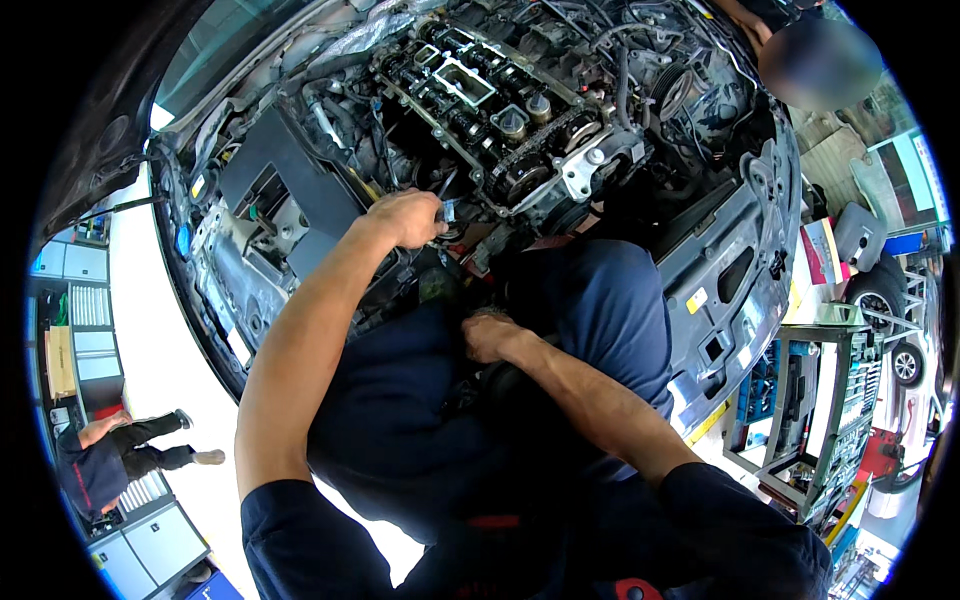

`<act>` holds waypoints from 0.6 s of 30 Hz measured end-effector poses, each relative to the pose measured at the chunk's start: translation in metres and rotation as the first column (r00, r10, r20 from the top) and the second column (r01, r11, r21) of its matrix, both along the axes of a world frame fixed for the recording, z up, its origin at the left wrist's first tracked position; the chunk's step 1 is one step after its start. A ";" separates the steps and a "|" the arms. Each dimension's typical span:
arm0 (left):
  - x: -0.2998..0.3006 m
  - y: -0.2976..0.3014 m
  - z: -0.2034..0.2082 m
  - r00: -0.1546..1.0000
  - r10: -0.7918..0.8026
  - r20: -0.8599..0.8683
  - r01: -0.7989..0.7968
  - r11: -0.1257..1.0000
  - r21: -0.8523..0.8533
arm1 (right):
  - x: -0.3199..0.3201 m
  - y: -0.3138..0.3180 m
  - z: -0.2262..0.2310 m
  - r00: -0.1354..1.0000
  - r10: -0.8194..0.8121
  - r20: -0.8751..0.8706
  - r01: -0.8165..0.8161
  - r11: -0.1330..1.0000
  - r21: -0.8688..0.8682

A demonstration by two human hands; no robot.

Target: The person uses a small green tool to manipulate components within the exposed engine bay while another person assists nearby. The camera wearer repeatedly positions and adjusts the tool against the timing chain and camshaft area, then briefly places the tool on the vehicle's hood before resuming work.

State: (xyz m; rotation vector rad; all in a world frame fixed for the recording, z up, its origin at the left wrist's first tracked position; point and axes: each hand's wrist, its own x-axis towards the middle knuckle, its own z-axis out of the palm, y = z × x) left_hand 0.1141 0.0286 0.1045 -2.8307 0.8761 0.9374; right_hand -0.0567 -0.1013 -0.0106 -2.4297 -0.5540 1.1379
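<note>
My left hand is closed, its fingers curled down at the left side of the opened engine. A thin metal rod and a small pale-blue piece show right beside its fingertips. Whether the hand grips either of them cannot be made out. Nearer to me, between my knees, my right hand is closed in deep shadow, and what it holds, if anything, is hidden. The engine's top is uncovered, with camshafts, a timing chain and a silver bracket showing.
A black plastic cover lies left of the engine. My knees in dark trousers rest against the front of the bay. A tool cart stands at right. One person is at far left, another at upper right.
</note>
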 end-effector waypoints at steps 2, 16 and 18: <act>-0.001 0.003 -0.005 1.000 -0.018 0.020 0.018 1.000 -0.019 | -0.001 0.001 0.000 1.000 0.006 -0.016 -0.006 1.000 0.009; 0.006 0.004 -0.004 0.984 -0.133 0.115 0.132 0.991 0.023 | 0.003 0.004 0.003 0.998 0.036 0.053 -0.038 0.999 0.038; 0.008 0.002 0.001 0.989 -0.122 0.089 0.120 0.992 0.029 | 0.002 0.004 0.003 0.997 0.018 0.071 -0.022 0.998 0.051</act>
